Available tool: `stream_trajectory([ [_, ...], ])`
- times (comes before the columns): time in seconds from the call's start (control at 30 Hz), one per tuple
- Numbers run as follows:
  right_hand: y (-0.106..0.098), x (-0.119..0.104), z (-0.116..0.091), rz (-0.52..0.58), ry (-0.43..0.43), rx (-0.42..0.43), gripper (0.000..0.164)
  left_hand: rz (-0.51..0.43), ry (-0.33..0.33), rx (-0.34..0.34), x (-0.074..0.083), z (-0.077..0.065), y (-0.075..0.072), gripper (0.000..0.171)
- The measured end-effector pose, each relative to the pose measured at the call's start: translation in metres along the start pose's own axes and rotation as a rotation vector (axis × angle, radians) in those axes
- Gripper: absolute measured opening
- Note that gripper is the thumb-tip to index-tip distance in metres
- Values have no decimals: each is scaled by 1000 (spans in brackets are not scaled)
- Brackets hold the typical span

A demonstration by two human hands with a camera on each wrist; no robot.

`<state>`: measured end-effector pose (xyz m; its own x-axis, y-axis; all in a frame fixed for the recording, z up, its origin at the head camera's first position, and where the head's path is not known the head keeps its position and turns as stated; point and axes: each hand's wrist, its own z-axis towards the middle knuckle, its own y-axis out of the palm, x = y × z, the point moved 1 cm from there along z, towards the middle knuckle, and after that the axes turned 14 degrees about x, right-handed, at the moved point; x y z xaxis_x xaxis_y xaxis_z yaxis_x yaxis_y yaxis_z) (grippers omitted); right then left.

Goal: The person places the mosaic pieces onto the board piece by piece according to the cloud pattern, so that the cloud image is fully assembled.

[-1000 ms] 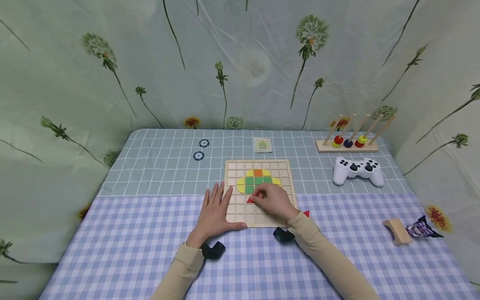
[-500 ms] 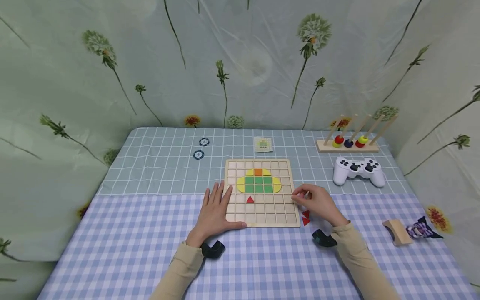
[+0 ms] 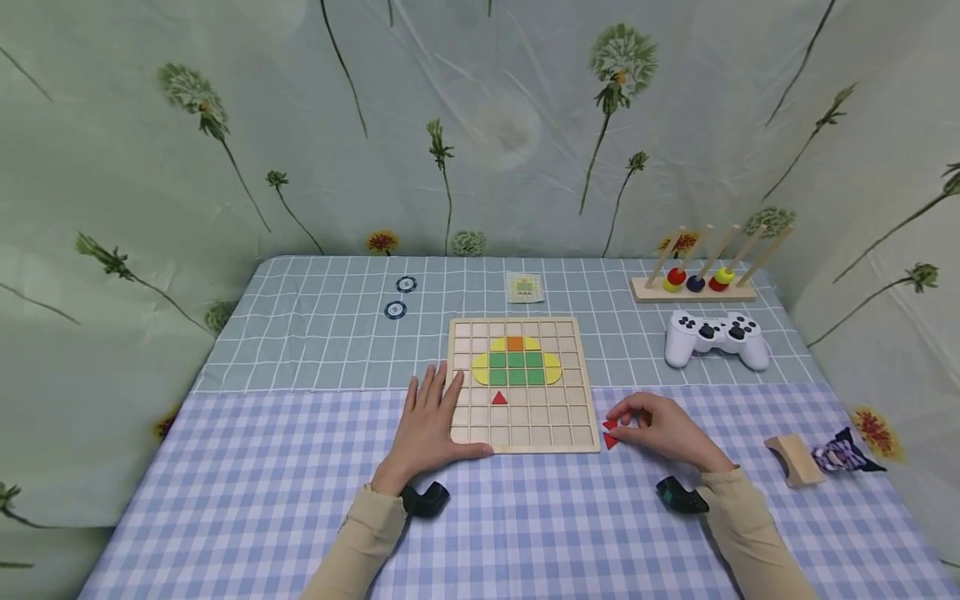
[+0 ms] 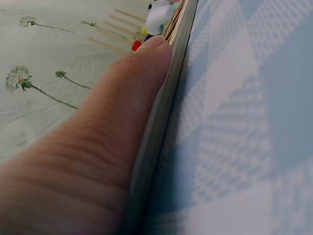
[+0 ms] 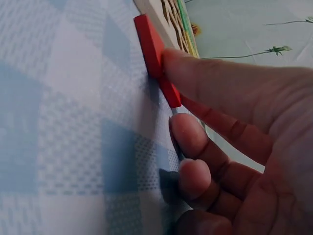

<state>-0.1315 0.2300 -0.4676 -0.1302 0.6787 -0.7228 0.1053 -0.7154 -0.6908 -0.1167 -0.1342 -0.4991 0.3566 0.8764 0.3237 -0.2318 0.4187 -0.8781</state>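
Note:
A square wooden grid board point(image 3: 480, 425) lies in front of me in the head view. Spread and straight, the fingers of my left hand point(image 3: 426, 429) rest on its left edge, with the thumb along the near edge; the left wrist view shows the thumb point(image 4: 142, 63) against the board's side. Right of the board, my right hand point(image 3: 667, 431) has thumb and index finger around a small red triangle point(image 5: 170, 93). Another red triangle point(image 3: 611, 440) lies beside it, close under the thumb. On the board sit green squares point(image 3: 517, 360), an orange square, yellow rounded pieces and one red triangle point(image 3: 499, 398).
A pattern card point(image 3: 524, 288) lies behind the board, with two round chips point(image 3: 395, 310) to its left. At the right are a white game controller point(image 3: 716, 340), a peg stand point(image 3: 693, 292) with coloured beads, a wooden arch block point(image 3: 797, 461) and a small purple figure point(image 3: 846, 454).
My right hand has moved from the board to the right and down to the red triangles beside it, leaving one red triangle on the grid. The left hand stays put.

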Motion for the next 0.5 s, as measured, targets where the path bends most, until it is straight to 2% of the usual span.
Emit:
stream_trajectory([
  [0.27,0,-1,5,-58,40,31,16,-1,-2,0,0,1,-1,120],
  [0.5,1,0,5,-47,-18,56,18,5,-9,-21,0,1,-1,120],
])
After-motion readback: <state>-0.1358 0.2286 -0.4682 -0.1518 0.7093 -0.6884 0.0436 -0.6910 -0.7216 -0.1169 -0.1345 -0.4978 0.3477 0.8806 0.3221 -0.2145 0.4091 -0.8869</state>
